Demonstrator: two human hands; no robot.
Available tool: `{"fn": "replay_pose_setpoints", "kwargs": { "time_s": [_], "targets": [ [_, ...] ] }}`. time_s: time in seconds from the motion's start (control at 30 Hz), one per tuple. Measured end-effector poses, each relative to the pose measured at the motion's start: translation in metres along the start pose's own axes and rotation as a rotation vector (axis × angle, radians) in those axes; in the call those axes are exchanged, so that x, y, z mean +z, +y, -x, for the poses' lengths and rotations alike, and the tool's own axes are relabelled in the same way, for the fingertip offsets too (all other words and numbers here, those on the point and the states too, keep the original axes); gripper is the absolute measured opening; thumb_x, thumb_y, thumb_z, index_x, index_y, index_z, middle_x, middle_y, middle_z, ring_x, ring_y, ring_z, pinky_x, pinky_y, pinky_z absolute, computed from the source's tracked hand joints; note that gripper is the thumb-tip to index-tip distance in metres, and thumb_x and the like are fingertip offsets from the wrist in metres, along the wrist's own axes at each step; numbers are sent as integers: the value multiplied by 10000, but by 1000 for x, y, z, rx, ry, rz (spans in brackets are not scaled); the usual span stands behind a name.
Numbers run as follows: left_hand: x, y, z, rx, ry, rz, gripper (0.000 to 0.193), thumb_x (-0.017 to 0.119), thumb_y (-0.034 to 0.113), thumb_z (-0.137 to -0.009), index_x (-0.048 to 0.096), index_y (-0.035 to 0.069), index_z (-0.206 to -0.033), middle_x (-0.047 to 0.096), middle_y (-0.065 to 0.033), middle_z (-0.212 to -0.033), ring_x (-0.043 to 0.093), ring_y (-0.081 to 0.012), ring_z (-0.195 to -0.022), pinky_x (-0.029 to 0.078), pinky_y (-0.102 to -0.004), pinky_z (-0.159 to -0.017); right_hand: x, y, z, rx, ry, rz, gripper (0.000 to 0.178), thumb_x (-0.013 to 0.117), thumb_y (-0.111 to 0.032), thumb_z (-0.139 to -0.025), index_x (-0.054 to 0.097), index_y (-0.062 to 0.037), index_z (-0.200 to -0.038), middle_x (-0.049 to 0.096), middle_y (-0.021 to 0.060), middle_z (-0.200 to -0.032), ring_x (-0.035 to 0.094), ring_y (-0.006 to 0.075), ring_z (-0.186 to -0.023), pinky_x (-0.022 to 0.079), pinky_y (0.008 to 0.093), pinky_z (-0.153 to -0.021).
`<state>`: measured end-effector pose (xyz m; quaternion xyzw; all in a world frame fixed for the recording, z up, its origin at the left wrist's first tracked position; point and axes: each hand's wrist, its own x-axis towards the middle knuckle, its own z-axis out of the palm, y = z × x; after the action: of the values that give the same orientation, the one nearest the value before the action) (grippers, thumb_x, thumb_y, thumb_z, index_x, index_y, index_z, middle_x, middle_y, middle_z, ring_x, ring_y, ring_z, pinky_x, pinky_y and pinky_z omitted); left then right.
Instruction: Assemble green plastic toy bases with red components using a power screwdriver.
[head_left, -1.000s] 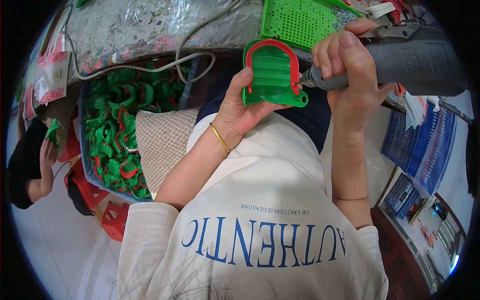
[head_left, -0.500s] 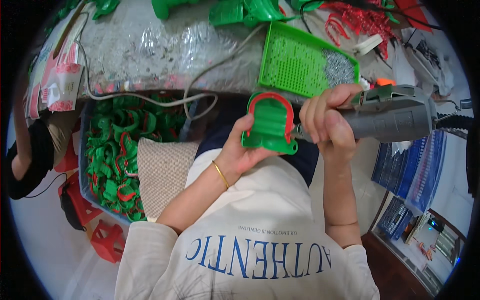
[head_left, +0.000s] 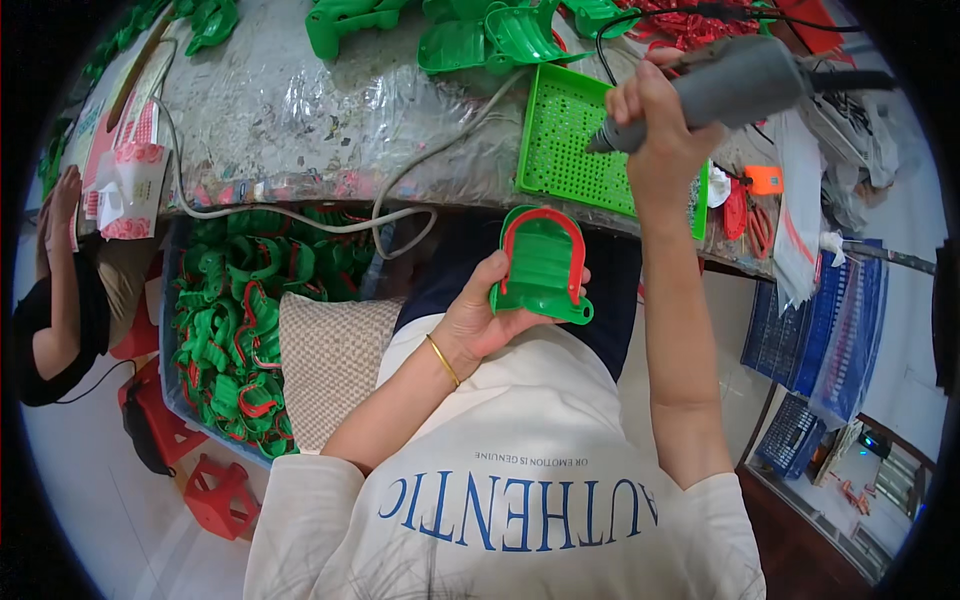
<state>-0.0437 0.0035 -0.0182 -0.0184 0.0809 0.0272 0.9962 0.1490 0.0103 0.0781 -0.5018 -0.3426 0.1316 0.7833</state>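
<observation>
My left hand (head_left: 478,315) grips a green plastic part (head_left: 540,265) by its lower left side, in front of my lap. A red U-shaped trim (head_left: 541,213) runs along the inside of that part, open end toward me. My right hand (head_left: 665,135) is wrapped round a grey electric screwdriver (head_left: 745,82). Its narrow tip points down and left over the bright green perforated tray (head_left: 560,115) on the table. My right forearm hides much of the tray's right end; a few small metal pieces show beside it.
A blue tub (head_left: 205,425) full of green and red parts stands left of a woven cushion (head_left: 325,365). More green parts (head_left: 520,35) lie along the table's far side. A pale cable (head_left: 330,226) loops over the front edge. Another person's arm (head_left: 62,270) is at far left.
My right hand has carried the screwdriver up and away from the green part to above the tray. My left hand still holds the part, now slightly lower.
</observation>
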Motion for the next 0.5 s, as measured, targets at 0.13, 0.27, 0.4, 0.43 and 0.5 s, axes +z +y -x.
{"fn": "replay_pose_setpoints", "kwargs": {
  "time_s": [0.13, 0.27, 0.4, 0.43, 0.5],
  "targets": [
    [-1, -1, 4, 32, -45, 26, 811, 668, 502, -795, 361, 25, -1374, 473, -243, -1304, 480, -359, -1214, 395, -496, -1028, -2, 25, -7, -62, 21, 98, 116, 585, 8, -861, 536, 19, -965, 486, 31, -638, 459, 110, -536, 415, 286, -544],
    [-3, 2, 2, 28, -25, 22, 800, 584, 574, -826, 371, 29, -1371, 481, -247, -1292, 501, -356, -1189, 425, -487, -995, -3, 33, -9, -8, 27, 38, 103, 591, 1, -861, 539, 14, -948, 491, 31, -627, 465, 111, -532, 421, 281, -548],
    [-1, 6, 1, -8, 5, 39, 798, 521, 610, -842, 375, 28, -1369, 484, -255, -1285, 515, -357, -1170, 440, -486, -973, -7, 38, -10, -22, 24, 59, 94, 596, -4, -860, 539, 10, -934, 492, 30, -614, 472, 112, -532, 422, 280, -545],
    [-2, 7, 2, -6, 3, 29, 794, 513, 609, -846, 376, 27, -1368, 484, -259, -1283, 518, -358, -1165, 443, -484, -968, -7, 40, -10, -40, 7, 68, 93, 597, -4, -860, 539, 9, -931, 491, 29, -610, 473, 112, -533, 423, 280, -545],
    [-2, 7, 0, -5, 4, 22, 789, 505, 608, -849, 377, 25, -1366, 484, -262, -1281, 522, -360, -1159, 447, -483, -963, -8, 42, -11, -40, 4, 50, 92, 595, 1, -860, 540, 8, -934, 495, 31, -617, 475, 114, -534, 425, 280, -544]
  ]
}}
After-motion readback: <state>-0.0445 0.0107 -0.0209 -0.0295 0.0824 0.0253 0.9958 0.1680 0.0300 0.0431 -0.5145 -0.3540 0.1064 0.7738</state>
